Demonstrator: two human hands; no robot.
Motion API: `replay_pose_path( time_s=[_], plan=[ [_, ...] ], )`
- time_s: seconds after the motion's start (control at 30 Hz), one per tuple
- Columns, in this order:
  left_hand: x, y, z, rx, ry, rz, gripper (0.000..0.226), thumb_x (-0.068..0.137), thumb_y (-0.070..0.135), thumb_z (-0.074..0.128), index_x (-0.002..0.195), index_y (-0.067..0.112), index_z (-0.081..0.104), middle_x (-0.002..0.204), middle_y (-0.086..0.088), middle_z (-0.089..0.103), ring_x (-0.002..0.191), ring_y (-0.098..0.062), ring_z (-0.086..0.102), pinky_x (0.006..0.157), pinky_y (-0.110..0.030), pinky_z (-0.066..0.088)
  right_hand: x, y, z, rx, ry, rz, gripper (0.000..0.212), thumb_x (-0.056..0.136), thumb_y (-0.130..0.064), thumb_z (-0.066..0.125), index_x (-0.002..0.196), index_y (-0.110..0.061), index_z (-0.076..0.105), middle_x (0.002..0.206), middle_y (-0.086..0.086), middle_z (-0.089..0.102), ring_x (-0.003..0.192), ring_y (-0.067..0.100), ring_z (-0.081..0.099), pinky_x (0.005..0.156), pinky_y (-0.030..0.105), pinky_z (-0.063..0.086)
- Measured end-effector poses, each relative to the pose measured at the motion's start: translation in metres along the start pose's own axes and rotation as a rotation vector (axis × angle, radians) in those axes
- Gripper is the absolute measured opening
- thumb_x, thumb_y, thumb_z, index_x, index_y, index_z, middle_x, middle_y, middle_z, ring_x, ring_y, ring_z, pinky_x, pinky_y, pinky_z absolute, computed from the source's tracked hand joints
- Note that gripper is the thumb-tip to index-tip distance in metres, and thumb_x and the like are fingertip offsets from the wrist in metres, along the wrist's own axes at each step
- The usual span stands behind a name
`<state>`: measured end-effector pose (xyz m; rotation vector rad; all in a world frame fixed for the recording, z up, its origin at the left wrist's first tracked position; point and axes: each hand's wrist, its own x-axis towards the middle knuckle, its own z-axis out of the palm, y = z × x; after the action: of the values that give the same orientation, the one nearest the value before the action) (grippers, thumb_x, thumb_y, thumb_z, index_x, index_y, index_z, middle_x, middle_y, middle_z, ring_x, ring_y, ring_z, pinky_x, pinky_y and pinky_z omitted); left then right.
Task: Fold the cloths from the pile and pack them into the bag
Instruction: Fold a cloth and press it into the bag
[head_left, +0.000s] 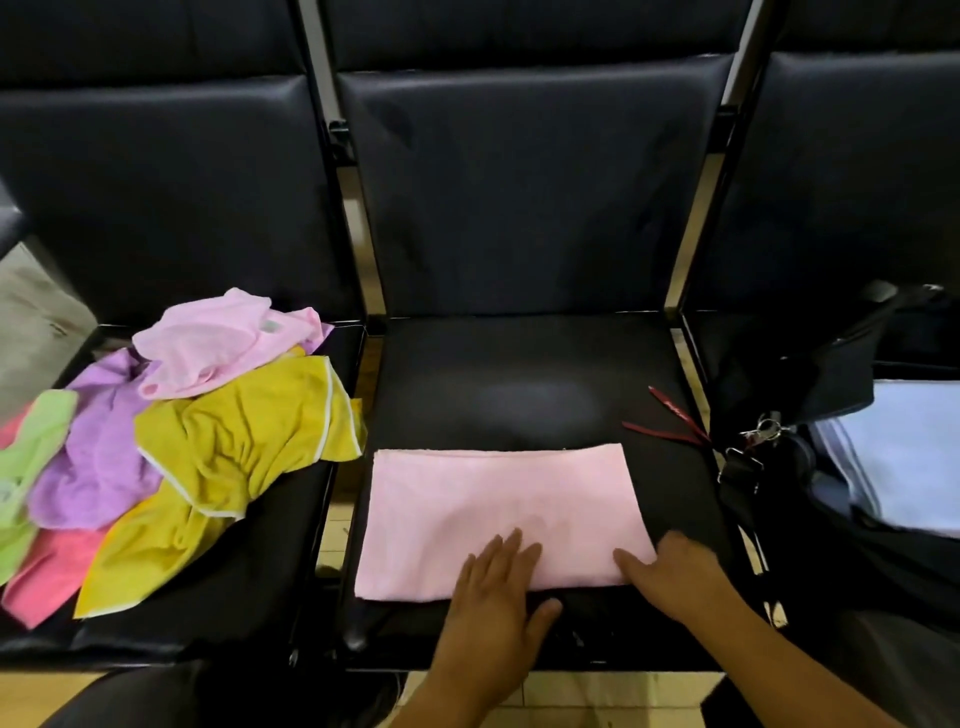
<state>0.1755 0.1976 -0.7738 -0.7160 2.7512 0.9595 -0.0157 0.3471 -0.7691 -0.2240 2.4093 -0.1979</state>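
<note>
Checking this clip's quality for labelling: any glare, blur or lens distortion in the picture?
Head view: soft glare patch on the middle seat; right hand slightly motion-blurred, left hand sharper; wide-angle lens splays the chair frame bars outward; pink cloth evenly lit.

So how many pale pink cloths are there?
2. The crumpled cloth tops the pile on the left seat; the flat cloth lies on the middle seat under the left hand. More may hide in the pile or bag.
</note>
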Motion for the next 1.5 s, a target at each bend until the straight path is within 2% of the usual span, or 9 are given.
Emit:
replay_pose_path(
  time_s=[0.2, 0.37, 0.43, 0.7, 0.9, 0.97, 1.07, 1.3, 1.5],
  plan=[
    [-0.012, -0.009, 0.034, 0.269, -0.192, 0.011, 0.073, 0.093, 0.072, 0.042, 0.154, 0.032, 0.044, 0.163, 0.002, 0.038, 0.146, -0.024, 0.043, 0.117, -0.042, 0.008, -0.014, -0.014, 0.015, 0.736, 0.066, 0.150, 0.030, 0.089, -0.031, 0.077, 0.087, -0.002, 0.067, 0.096, 0.021, 0.071, 0.078, 0.034, 0.067, 0.075, 0.047, 0.060],
    [-0.009, 0.000, 0.006, 0.062, -0.149, 0.032, 0.070, 0.101, 0.068, 0.030, 0.163, 0.039, 0.011, 0.171, 0.011, -0.006, 0.159, -0.018, -0.006, 0.125, -0.034, -0.013, -0.025, -0.030, 0.025, 1.393, 0.011, 0.400, 0.031, 0.084, -0.011, 0.082, 0.104, 0.006, 0.066, 0.095, 0.020, 0.068, 0.071, 0.030, 0.060, 0.056, 0.035, 0.047],
    [-0.005, -0.001, -0.014, -0.207, -0.166, -0.040, 0.065, 0.103, 0.063, 0.035, 0.161, 0.039, 0.018, 0.171, 0.013, 0.008, 0.158, -0.015, 0.004, 0.127, -0.032, 0.000, -0.027, -0.034, 0.029, 1.425, 0.034, 0.413, 0.033, 0.086, -0.013, 0.081, 0.110, 0.005, 0.066, 0.100, 0.020, 0.068, 0.074, 0.030, 0.061, 0.060, 0.036, 0.048],
    [0.019, -0.075, -0.115, -0.731, 0.150, -0.548, 0.031, 0.102, 0.038, 0.055, 0.130, 0.025, 0.060, 0.111, 0.000, 0.072, 0.100, -0.020, 0.069, 0.091, -0.034, 0.054, -0.083, -0.116, 0.030, 1.089, 0.414, -0.110, 0.015, 0.100, -0.026, 0.062, 0.115, -0.022, 0.060, 0.111, 0.002, 0.068, 0.100, 0.020, 0.065, 0.093, 0.043, 0.054],
    [0.014, -0.095, -0.119, -1.078, 0.183, -0.610, 0.026, 0.100, 0.036, 0.055, 0.120, 0.024, 0.066, 0.107, -0.008, 0.077, 0.101, -0.026, 0.074, 0.090, -0.041, 0.061, -0.100, -0.184, 0.096, 0.582, 0.058, -0.621, 0.036, 0.105, -0.021, 0.053, 0.137, -0.035, 0.047, 0.129, -0.024, 0.052, 0.122, 0.001, 0.053, 0.104, 0.012, 0.042],
    [0.012, -0.093, -0.118, -1.013, 0.146, -0.599, 0.026, 0.100, 0.043, 0.053, 0.122, 0.031, 0.060, 0.102, -0.005, 0.077, 0.087, -0.021, 0.076, 0.068, -0.037, 0.064, -0.089, -0.191, 0.127, 0.290, 0.027, -0.756, 0.046, 0.105, -0.027, 0.052, 0.149, -0.032, 0.038, 0.153, -0.017, 0.043, 0.145, 0.010, 0.039, 0.117, 0.026, 0.036],
    [0.010, -0.093, -0.118, -0.983, 0.190, -0.577, 0.036, 0.103, 0.031, 0.057, 0.138, 0.024, 0.050, 0.113, -0.005, 0.070, 0.082, -0.022, 0.076, 0.051, -0.028, 0.058, -0.077, -0.191, 0.143, 0.119, 0.000, -0.700, 0.065, 0.103, -0.025, 0.053, 0.157, -0.044, 0.021, 0.166, -0.008, 0.027, 0.154, 0.018, 0.026, 0.126, 0.044, 0.025],
    [0.008, -0.093, -0.114, -0.550, 0.309, -0.455, 0.044, 0.095, 0.021, 0.066, 0.136, 0.023, 0.053, 0.099, 0.013, 0.060, 0.083, -0.006, 0.060, 0.054, 0.000, 0.040, -0.079, -0.158, 0.121, 0.161, 0.025, -0.918, 0.054, 0.098, -0.022, 0.048, 0.152, -0.019, 0.045, 0.162, -0.005, 0.034, 0.152, 0.012, 0.027, 0.125, 0.035, 0.026],
    [0.008, -0.092, -0.111, -0.430, 0.273, -0.531, 0.047, 0.092, 0.023, 0.060, 0.137, 0.026, 0.045, 0.103, 0.004, 0.065, 0.086, -0.018, 0.062, 0.064, -0.022, 0.048, -0.082, -0.164, 0.102, 0.358, -0.094, -0.640, 0.036, 0.094, -0.044, 0.066, 0.127, -0.046, 0.051, 0.141, -0.020, 0.049, 0.130, 0.007, 0.050, 0.109, 0.027, 0.046]
  ],
)
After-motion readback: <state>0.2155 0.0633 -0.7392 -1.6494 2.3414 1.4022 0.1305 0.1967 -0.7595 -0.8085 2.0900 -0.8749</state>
